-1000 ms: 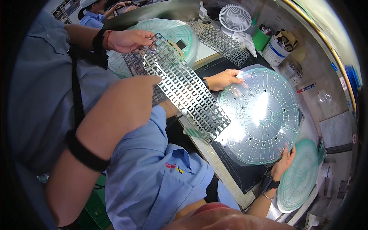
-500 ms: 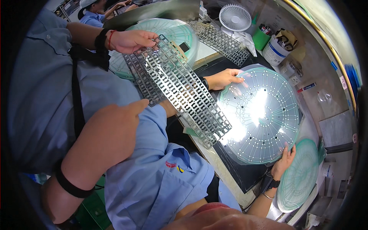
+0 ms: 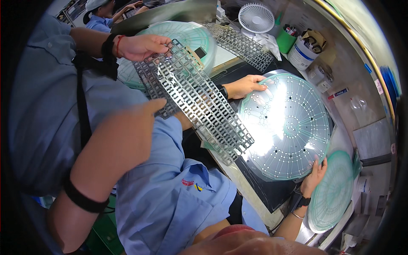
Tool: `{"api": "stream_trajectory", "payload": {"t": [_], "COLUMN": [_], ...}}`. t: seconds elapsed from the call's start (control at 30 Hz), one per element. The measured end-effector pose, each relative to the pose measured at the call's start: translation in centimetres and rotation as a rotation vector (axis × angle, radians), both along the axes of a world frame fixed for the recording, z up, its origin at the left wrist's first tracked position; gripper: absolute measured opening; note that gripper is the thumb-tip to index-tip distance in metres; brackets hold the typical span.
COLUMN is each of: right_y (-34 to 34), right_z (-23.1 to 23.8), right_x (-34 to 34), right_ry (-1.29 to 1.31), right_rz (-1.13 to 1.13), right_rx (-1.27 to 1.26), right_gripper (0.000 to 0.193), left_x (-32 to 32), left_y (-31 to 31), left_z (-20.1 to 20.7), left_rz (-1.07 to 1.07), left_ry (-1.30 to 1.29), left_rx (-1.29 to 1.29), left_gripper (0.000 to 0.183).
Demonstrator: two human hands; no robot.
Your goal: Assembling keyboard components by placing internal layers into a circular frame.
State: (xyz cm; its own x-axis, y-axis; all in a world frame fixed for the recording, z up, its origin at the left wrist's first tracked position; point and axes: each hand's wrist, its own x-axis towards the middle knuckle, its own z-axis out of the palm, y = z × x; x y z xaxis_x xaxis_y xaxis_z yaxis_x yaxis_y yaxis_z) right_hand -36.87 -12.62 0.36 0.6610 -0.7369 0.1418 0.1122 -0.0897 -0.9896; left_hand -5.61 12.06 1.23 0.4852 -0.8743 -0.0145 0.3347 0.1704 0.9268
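Both my hands hold a round clear circuit sheet (image 3: 304,114) with a green-tinted edge, radial lines and rows of white dots. Fingers of my left hand (image 3: 246,86) are closed on its upper left rim, thumb on top. At its lower right rim my right hand (image 3: 315,173) grips the edge. Strong glare hides part of its surface. To the left, a co-worker's hand (image 3: 143,46) holds up silvery perforated grid plates (image 3: 199,95), which overlap my left forearm in view. The co-worker's other hand (image 3: 131,127), motion-blurred, extends one finger toward those plates.
Under the sheet lies a black mat (image 3: 263,189). Another green round sheet (image 3: 333,191) is at the right; a stack of round sheets (image 3: 170,29) stands behind the co-worker's hand. More grid plates (image 3: 242,44), a white fan (image 3: 256,19), a green cup (image 3: 287,40) and a white tub (image 3: 302,55) line the back.
The co-worker's pointing hand has moved up a little. The glare on the round sheet has shifted left as its tilt changes slightly. My grip on the rim stays the same.
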Motion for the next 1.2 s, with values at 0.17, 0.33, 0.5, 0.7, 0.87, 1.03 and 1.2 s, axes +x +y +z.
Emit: {"api": "stream_trajectory", "payload": {"t": [0.17, 0.33, 0.5, 0.7, 0.87, 1.03, 1.2], "right_y": [-0.5, 0.1, -0.1, -0.1, 0.0, -0.3, -0.7], "right_z": [-0.5, 0.1, -0.1, -0.2, -0.1, -0.2, -0.7], "right_x": [-0.2, 0.2, 0.0, 0.1, 0.2, 0.0, 0.1], "right_ry": [-0.007, -0.028, -0.022, -0.007, -0.027, 0.002, -0.013], "right_rz": [-0.008, -0.005, -0.001, -0.019, -0.015, -0.003, 0.007], "right_rx": [0.013, 0.040, 0.025, 0.006, 0.012, 0.015, 0.030], "right_gripper": [0.042, 0.043, 0.044, 0.043, 0.043, 0.044, 0.044], "left_x": [-0.1, 0.0, 0.5, 0.4, 0.4, 0.0, 0.2], "left_y": [-0.5, -0.2, -0.4, -0.5, -0.4, -0.4, -0.4], "left_z": [0.1, -0.1, -1.0, -0.7, -0.8, -0.3, -0.8], "left_rz": [-0.002, 0.028, 0.031, 0.027, 0.037, 0.041, 0.047], "left_ry": [0.014, -0.002, -0.017, -0.027, -0.037, 0.029, -0.016], "left_rx": [-0.008, -0.008, -0.020, -0.020, -0.031, -0.010, 0.002], "left_gripper": [0.038, 0.037, 0.036, 0.037, 0.037, 0.034, 0.036]}}
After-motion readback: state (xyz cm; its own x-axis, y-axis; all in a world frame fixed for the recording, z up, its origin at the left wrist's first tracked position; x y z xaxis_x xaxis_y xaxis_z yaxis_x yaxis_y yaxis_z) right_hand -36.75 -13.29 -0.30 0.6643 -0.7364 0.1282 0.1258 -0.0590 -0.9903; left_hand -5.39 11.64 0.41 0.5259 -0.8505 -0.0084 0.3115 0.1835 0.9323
